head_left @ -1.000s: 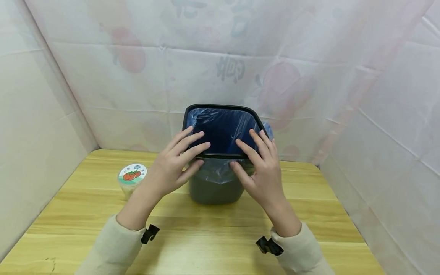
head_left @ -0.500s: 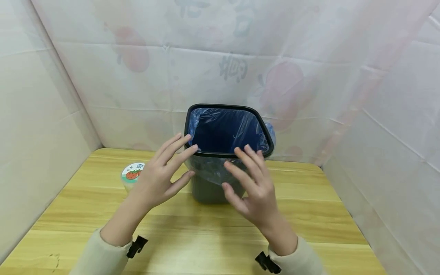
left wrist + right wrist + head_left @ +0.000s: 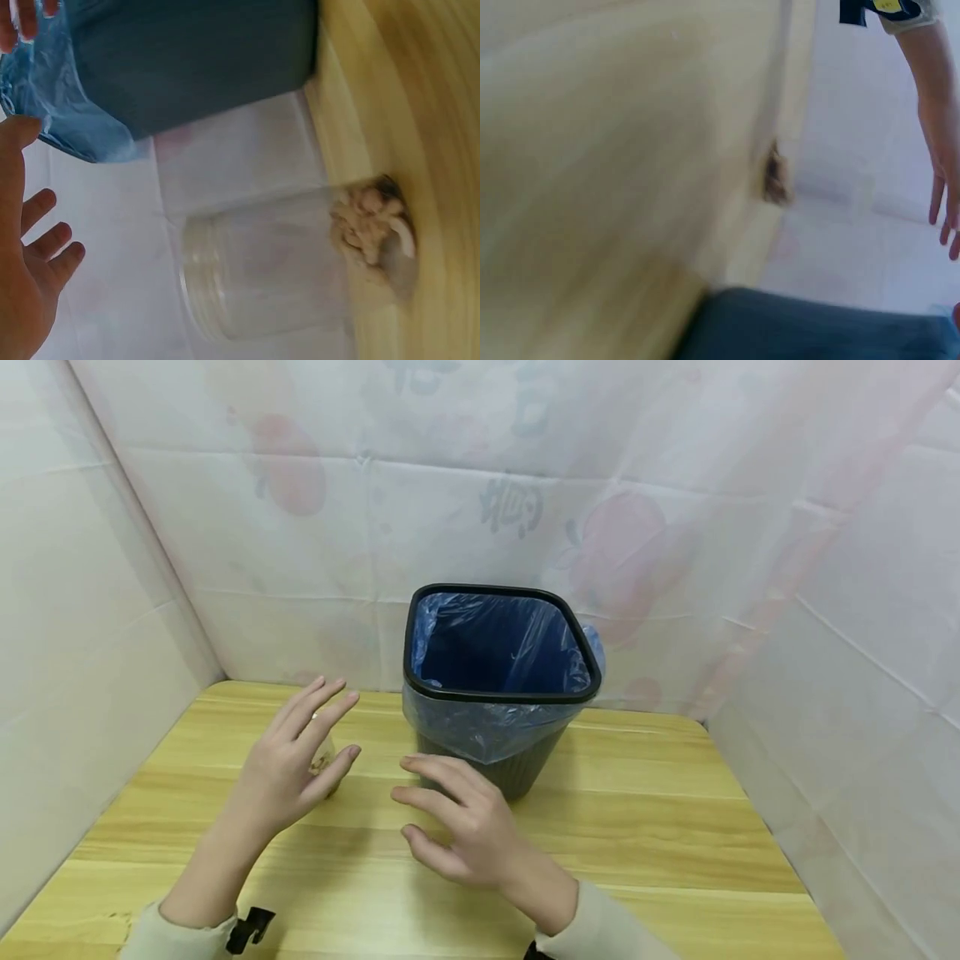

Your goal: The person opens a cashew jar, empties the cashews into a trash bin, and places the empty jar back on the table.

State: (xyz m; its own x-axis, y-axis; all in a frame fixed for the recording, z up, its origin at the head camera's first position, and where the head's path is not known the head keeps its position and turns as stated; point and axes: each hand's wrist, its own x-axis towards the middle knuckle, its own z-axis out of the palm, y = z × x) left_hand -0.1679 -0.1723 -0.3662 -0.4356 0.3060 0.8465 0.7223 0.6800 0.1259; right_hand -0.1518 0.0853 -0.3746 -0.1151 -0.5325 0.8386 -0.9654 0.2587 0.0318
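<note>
A beige left sleeve [image 3: 180, 935] bears a black clip [image 3: 251, 929] with a yellow patch [image 3: 889, 5], any print on it too small to read. The left hand [image 3: 288, 760] hovers with fingers wide and thumb apart, gripping nothing. Beneath and behind it, a clear, smooth-sided jar [image 3: 277, 262] stands upright on the table [image 3: 637, 827], partly hidden in the head view, with lumpy tan pieces [image 3: 367, 225] at its bottom. At center, the right hand [image 3: 465, 827] reaches in front of the bin, its bent fingers spread and holding nothing. Faded gray characters [image 3: 510, 503], too faint to read, mark the creased cloth backdrop [image 3: 450, 543] above. The gray bin [image 3: 536, 760] stands upright right of the jar, well apart, its black rim [image 3: 487, 696] rounded at the corners. A crinkled, translucent blue liner [image 3: 487, 731] lines it and hangs over the outside. The right sleeve [image 3: 600, 927] enters at lower right.
</note>
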